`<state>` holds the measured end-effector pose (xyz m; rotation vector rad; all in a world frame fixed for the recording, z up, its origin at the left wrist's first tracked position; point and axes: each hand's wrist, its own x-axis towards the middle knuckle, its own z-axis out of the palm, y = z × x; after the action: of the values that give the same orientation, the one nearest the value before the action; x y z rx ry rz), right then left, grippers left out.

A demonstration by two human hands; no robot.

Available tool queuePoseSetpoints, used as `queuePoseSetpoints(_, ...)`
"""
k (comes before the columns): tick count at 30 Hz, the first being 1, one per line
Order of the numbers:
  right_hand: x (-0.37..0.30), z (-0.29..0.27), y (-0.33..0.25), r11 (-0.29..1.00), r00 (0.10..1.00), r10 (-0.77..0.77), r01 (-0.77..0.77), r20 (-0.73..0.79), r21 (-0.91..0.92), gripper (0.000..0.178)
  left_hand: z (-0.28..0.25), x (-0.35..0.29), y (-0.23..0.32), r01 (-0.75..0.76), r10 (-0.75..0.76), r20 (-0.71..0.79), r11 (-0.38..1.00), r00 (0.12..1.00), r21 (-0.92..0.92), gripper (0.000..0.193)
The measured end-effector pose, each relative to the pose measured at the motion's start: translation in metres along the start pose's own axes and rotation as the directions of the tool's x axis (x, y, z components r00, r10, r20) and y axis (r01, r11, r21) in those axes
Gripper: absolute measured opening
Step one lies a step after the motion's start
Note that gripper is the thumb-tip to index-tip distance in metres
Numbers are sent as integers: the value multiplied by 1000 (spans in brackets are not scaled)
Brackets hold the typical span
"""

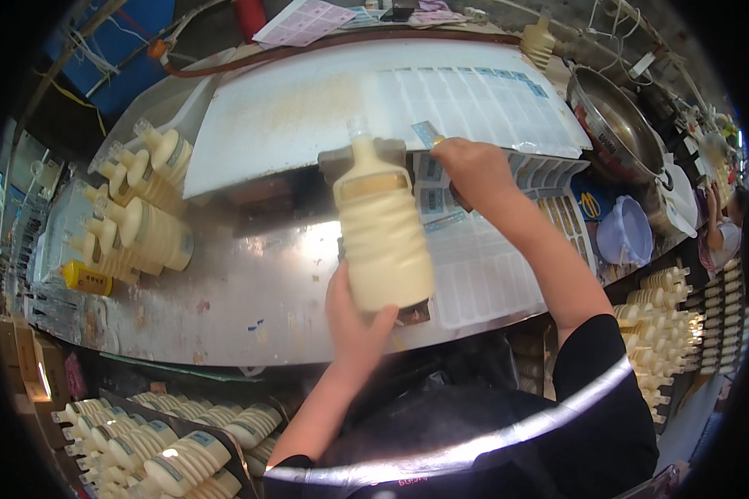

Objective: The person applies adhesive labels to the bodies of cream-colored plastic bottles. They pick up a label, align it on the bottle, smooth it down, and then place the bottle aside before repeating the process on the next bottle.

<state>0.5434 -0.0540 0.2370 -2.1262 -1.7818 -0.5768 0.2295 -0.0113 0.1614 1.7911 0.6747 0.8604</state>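
Observation:
A cream-coloured ribbed plastic bottle (384, 241) lies in front of me, its clear neck pointing away and a gold band across its shoulder. Its upper end rests on a dark grey support (335, 164). My left hand (356, 320) grips the bottle near its base, thumb on the bottom edge and the other fingers mostly hidden beneath. To the right of the neck, my right hand (478, 175) pinches a small label (427, 134) with a blue printed part, held apart from the bottle. Under the right forearm lie clear label sheets (483, 287), some of them with blue or gold prints.
Several similar bottles (154, 233) stand at the table's left, beside a yellow container (87, 279). A white board (291, 108) spans the back. A metal basin (620, 116) and a lilac bucket (624, 231) sit right. More bottles (187, 461) fill crates lower left.

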Motion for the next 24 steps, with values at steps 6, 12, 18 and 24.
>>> queuePoseSetpoints(6,-14,-75,-78,823,996,83,-59,-17,564,22,-14,1,5,73,-79,67,994,995,82,91)
queuePoseSetpoints(12,-55,-87,-117,843,873,-483,483,-62,236,18,-21,8,12,182,-138,249,970,958,-160,99)
queuePoseSetpoints(18,-72,-71,-104,822,846,-529,532,-73,205,28,-7,14,13,272,-252,104,875,962,-400,65)
queuePoseSetpoints(24,-101,-59,-86,870,907,-413,420,-85,256,29,1,9,23,272,-261,79,907,962,-320,53)
